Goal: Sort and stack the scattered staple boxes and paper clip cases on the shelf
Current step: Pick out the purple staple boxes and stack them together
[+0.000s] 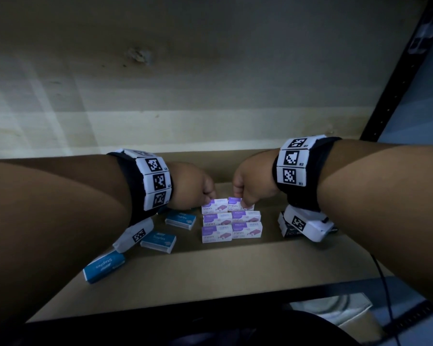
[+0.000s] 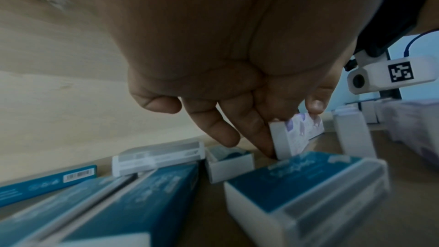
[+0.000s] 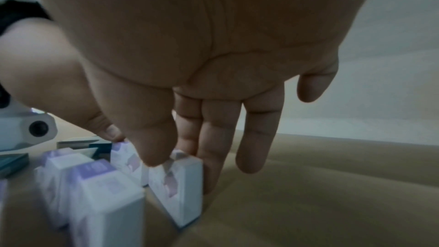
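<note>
Step in hand: squaring up the purple staple boxes on the shelf (image 1: pixel 235 265).

Left hand (image 1: pixel 193 186): fingers and thumb pinch the far-left purple box (image 1: pixel 214 206), which stands on the shelf at the far end of the purple block.

Right hand (image 1: pixel 250 184): thumb on top of the far-right purple box (image 1: pixel 235 204), straight fingers (image 3: pixel 213 157) behind it; a pinch hold. In the right wrist view this box tilts slightly and a gap shows between it and its neighbour.

Purple block (image 1: pixel 231 227): two columns, three rows, mid-shelf, the near four boxes set close together.

Blue boxes (image 1: pixel 158 240): three visible in the head view, lying flat and apart at left, not yet stacked. The left wrist view shows more blue boxes and a pale one at the far left; kinds unclear through blur.

A dark item lies under the right wrist camera (image 1: pixel 308 226); identity cannot be told.

Judgement: the next move calls for pressing the two far boxes together and flush against the row in front, then releasing both. The blue boxes remain to be gathered.
</note>
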